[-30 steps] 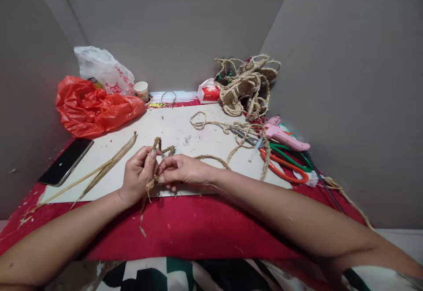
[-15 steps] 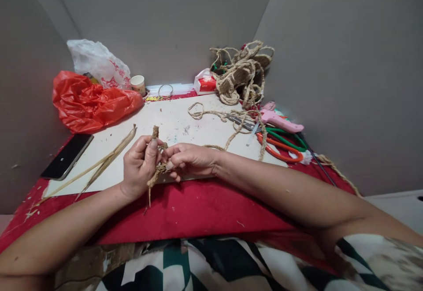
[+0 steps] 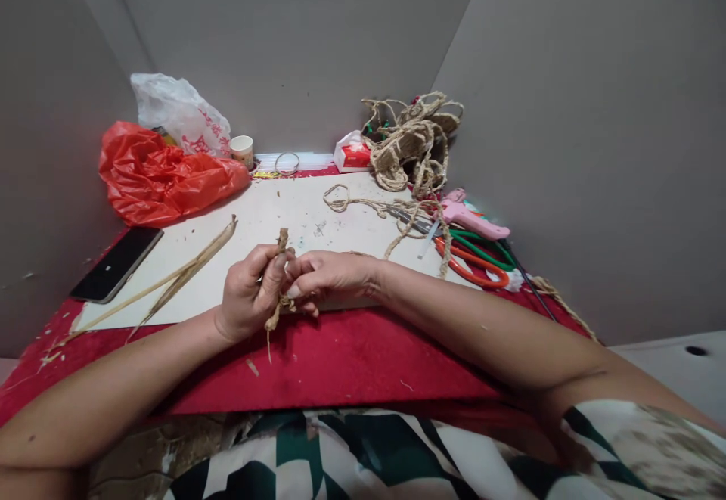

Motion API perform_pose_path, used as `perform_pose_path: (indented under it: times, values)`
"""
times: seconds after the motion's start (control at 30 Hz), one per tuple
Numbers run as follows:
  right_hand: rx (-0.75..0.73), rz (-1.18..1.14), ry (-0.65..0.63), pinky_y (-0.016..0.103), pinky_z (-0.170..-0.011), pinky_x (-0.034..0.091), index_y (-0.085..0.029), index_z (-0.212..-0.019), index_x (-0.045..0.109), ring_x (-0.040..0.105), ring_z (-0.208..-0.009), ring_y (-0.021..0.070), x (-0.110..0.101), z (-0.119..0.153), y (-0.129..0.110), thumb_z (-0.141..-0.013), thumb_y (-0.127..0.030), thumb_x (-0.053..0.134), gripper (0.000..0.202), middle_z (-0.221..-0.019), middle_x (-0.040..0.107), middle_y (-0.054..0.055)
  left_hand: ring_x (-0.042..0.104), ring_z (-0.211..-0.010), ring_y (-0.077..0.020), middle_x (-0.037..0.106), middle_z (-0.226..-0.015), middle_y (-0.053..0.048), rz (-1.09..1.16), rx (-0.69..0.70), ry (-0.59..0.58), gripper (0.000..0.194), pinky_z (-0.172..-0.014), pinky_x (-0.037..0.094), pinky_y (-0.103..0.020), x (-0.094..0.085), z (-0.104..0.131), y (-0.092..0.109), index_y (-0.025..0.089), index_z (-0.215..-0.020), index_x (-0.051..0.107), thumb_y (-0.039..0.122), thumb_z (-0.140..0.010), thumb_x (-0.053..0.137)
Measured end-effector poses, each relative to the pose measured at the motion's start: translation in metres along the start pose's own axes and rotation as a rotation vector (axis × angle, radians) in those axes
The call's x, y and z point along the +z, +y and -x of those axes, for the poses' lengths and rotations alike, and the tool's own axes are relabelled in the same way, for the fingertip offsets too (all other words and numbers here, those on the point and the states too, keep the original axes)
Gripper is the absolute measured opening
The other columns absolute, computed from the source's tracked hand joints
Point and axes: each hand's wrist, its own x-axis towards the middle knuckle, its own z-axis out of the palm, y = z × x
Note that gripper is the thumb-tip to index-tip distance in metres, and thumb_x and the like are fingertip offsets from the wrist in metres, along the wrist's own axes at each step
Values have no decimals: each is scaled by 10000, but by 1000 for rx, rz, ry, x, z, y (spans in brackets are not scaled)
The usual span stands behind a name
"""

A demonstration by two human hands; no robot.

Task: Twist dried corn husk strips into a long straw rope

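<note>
Near the table's front edge, my left hand (image 3: pixel 252 292) is closed around a short piece of braided dry plant fibre (image 3: pixel 273 321). Its stubby upper end pokes out above my thumb, and a thin loose strand hangs from the bottom. My right hand (image 3: pixel 332 273) meets the left, thumb and fingers pinched on the same piece from the right side. The fingers hide the middle of the braid. To the left, long dry leaf strips (image 3: pixel 190 273) lie across the white board (image 3: pixel 283 209).
A black phone (image 3: pixel 116 265) and a crumpled red bag (image 3: pixel 170 182) sit left. At the back are a paper cup (image 3: pixel 242 150), a tissue pack (image 3: pixel 352 153) and a heap of straw rope (image 3: pixel 405 144). Scissors with orange handles (image 3: pixel 482 279) and a pink glue gun (image 3: pixel 473 222) lie right.
Both hands have shifted slightly right with the braided piece between them, and the piece stands a little more upright. The camera view has moved slightly too.
</note>
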Motion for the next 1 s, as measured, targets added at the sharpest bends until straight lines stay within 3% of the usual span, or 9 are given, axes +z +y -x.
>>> perform_pose_path:
  times: [0.23,0.43,0.5,0.6,0.7,0.83,1.0]
  values:
    - [-31,157,29,193,-485,456,-103,-679,566,526,-450,73,3,-2,3,-632,-96,554,49,-534,591,-2,595,-572,-74,675,-754,-18,-49,146,-115,125,-526,440,-173,-3,1,5,175,-943,598,134,-872,504]
    - [-226,11,300,169,-444,414,-141,-652,510,520,-438,77,-7,-2,-11,-644,-123,582,75,-449,527,-34,471,-454,-67,544,-580,32,98,-134,85,136,-468,380,-195,-3,-1,-4,186,-914,615,262,-897,503]
    - [-219,-6,309,182,-453,425,-152,-707,506,542,-471,88,-7,-2,-13,-672,-138,606,107,-501,540,-36,445,-443,-69,509,-553,39,123,-183,117,159,-465,367,-201,-2,-3,-7,184,-912,614,296,-899,501]
    - [-131,64,246,195,-422,402,-168,-816,523,492,-444,81,-3,-1,-13,-722,-210,623,143,-562,542,-43,448,-454,-73,511,-555,37,76,-173,102,165,-483,371,-207,-2,-4,-8,182,-902,617,296,-899,498]
    - [-83,275,222,164,-387,298,-145,-822,563,382,-410,42,2,0,-12,-740,-298,671,204,-538,485,-64,481,-488,-79,555,-597,21,-2,-122,57,145,-512,393,-211,-2,-5,-7,180,-880,616,271,-894,504]
    - [-177,349,332,162,-394,240,-132,-733,554,332,-413,28,3,1,-15,-696,-331,729,268,-494,442,-78,469,-478,-76,544,-584,25,18,-160,53,159,-502,387,-211,-1,-8,-9,176,-874,609,283,-900,494]
    - [-300,143,508,174,-373,170,-148,-724,522,259,-382,24,0,-3,-14,-681,-369,734,310,-485,417,-86,425,-439,-65,474,-525,49,143,-262,151,208,-462,360,-198,-2,-16,-14,176,-863,599,357,-895,502]
